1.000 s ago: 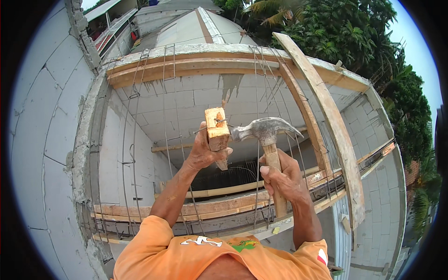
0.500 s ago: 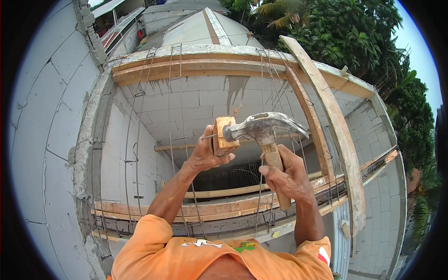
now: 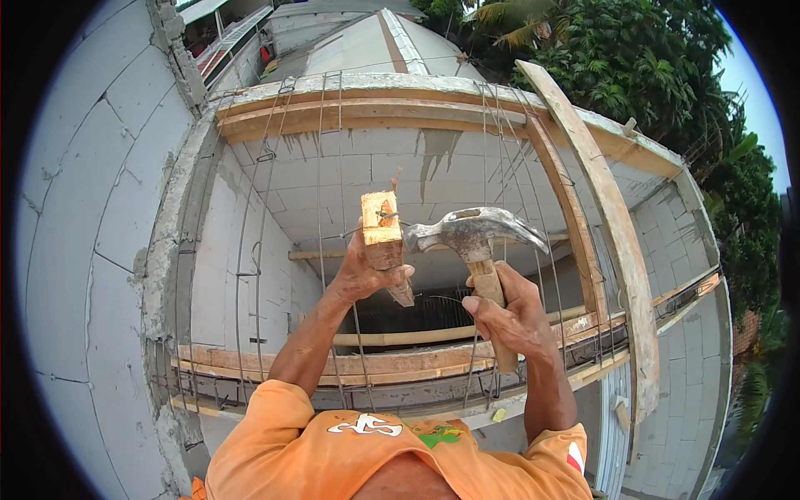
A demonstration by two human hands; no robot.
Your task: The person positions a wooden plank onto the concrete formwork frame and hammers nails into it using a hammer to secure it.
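My left hand [image 3: 363, 273] is closed around a short wooden piece [image 3: 382, 250], held upright with its pale cut top toward me and a nail [image 3: 352, 233] sticking out at the left. My right hand [image 3: 510, 318] grips the wooden handle of a claw hammer [image 3: 479, 232]. The hammer's striking face is at the right side of the wood, close to or touching it; I cannot tell which. Both hands are over an open, block-walled space crossed by steel rebar.
Concrete block walls [image 3: 108, 233] line the left. Formwork boards [image 3: 392, 112] run across the far side and below my hands [image 3: 250, 360]. A long loose plank [image 3: 625, 258] slants along the right. A pale roof [image 3: 354, 46] and trees [image 3: 633, 62] stand beyond.
Since half a second ago, the wooden piece has risen and moved left, and the hammer head has gone from overlapping its top to its right side. The surroundings have shifted rightward in view.
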